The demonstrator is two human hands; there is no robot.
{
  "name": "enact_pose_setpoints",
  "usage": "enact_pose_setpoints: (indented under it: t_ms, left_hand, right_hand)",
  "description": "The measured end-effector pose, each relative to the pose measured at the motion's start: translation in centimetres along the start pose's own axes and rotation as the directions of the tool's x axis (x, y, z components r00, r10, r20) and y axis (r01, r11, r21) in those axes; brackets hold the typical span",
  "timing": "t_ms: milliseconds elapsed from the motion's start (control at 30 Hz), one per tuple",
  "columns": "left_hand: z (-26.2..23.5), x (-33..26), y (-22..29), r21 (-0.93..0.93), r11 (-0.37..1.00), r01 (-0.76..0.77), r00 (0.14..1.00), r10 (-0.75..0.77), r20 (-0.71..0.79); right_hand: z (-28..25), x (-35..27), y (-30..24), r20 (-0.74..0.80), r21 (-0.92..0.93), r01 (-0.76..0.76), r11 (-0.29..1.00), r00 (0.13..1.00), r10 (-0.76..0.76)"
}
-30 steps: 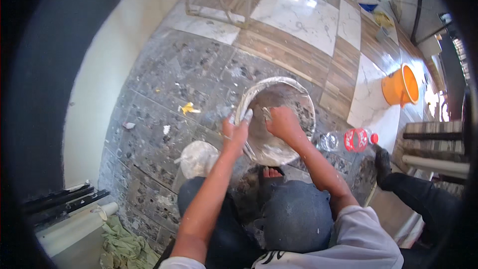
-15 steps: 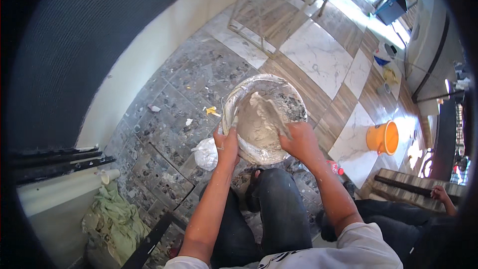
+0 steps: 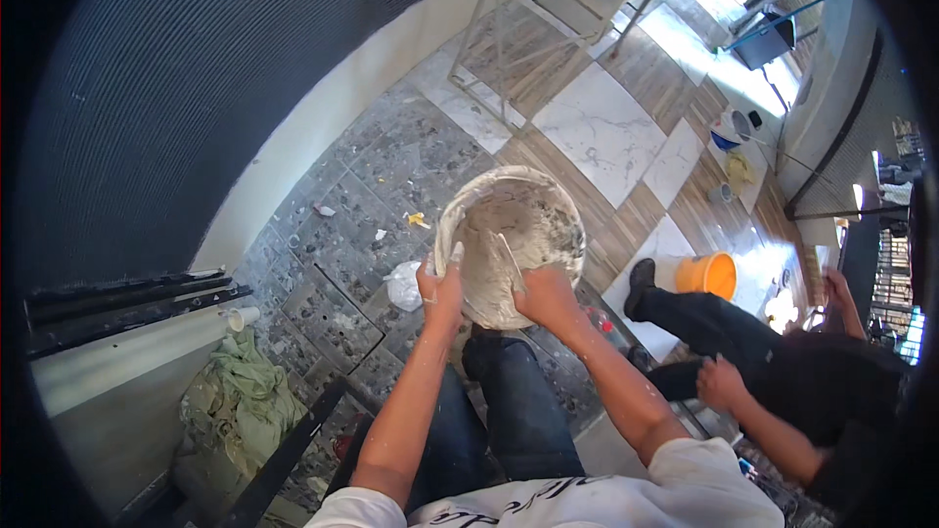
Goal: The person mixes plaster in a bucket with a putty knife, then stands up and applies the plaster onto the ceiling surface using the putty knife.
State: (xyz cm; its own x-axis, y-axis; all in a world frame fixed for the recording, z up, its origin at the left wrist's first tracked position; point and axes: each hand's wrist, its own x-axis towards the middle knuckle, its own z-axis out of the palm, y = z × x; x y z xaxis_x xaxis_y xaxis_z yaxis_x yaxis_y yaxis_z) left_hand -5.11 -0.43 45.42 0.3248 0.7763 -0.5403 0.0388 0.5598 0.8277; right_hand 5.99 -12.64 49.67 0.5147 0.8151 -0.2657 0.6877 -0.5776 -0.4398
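Observation:
A round bucket point(image 3: 574, 225), smeared with pale plaster on its rim and walls, is held in front of me above my knees. Wet beige plaster point(image 3: 479, 279) lies in it, thickest on the near left side. My left hand point(image 3: 442, 290) grips the left of the rim, thumb over the edge. My right hand point(image 3: 548, 295) is closed at the near right of the bucket around a putty knife point(image 3: 505, 256); its handle is hidden in my fist. The blade shows edge-on, dipped among the plaster.
A stepladder point(image 3: 572, 0) stands at the far side by the dark ribbed wall point(image 3: 225, 88). An orange bucket point(image 3: 709, 277) is on the right, beside a person in dark clothes point(image 3: 831, 381). A white plastic bag point(image 3: 403, 286) and a green cloth point(image 3: 245, 391) lie on the left.
The putty knife has swung from a plaster-laden slant across the bucket to edge-on near its middle. The bucket has shifted slightly nearer. The person on the right has stepped forward beside the orange bucket.

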Motion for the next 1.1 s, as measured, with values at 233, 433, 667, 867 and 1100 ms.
enact_pose_setpoints:
  t_ms: [233,433,667,867,1100]
  left_hand:
    - [2.9,-5.4,6.5,-0.009,0.989,0.151,0.986,-0.150,0.077]
    - [6.6,-9.9,9.1,0.012,0.999,0.030,0.982,-0.032,0.185]
    - [10.8,-11.9,13.4,0.059,0.992,0.110,0.945,-0.123,0.304]
    - [17.6,-11.6,16.2,0.128,0.987,0.102,0.918,-0.143,0.370]
    - [28.3,-6.4,18.5,0.195,0.977,0.089,0.756,-0.194,0.625]
  right_hand:
    - [-7.3,-3.7,-0.4,-0.023,0.060,-0.129,0.990,0.991,0.131]
    - [-13.2,-6.8,-0.4,-0.018,0.090,-0.144,0.986,0.989,0.146]
    - [-19.5,-10.0,-0.6,-0.114,0.088,-0.207,0.974,0.970,0.216]
    - [-24.3,-8.8,2.0,-0.124,0.117,-0.265,0.957,0.952,0.279]
    - [-29.9,-4.4,7.5,-0.160,0.086,-0.438,0.895,0.880,0.447]
